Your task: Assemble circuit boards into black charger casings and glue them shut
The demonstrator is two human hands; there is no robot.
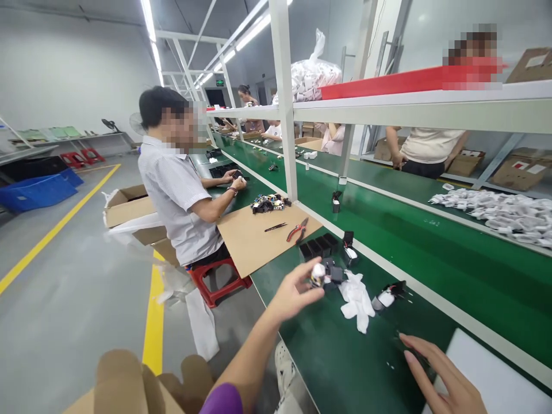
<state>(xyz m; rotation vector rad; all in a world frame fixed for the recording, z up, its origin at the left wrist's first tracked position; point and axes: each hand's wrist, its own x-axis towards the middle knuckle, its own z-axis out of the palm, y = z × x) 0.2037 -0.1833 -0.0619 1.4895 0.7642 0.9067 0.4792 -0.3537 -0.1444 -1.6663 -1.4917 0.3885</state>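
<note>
My left hand [295, 292] reaches over the green bench with thumb and fingers closed around a small electronic assembly [318, 275], white on top with coloured bits below. Just beyond it are black plastic parts [334, 272], partly touching or overlapping it in view; I cannot tell which. A crumpled white glove [357, 302] lies beside them. To the glove's right rests a black housing with a white part [387, 296]. My right hand [446, 374] hovers low at the right, fingers apart and holding nothing, near a white sheet or board [487, 374].
Several black open boxes [319, 246] stand in a row beside another black-and-white unit [349, 250]. Red-handled pliers [297, 230] and tweezers [276, 227] lie on cardboard [241, 244]. A co-worker [175, 195] sits at the left. A shelf post [285, 115] rises by the green conveyor [388, 230].
</note>
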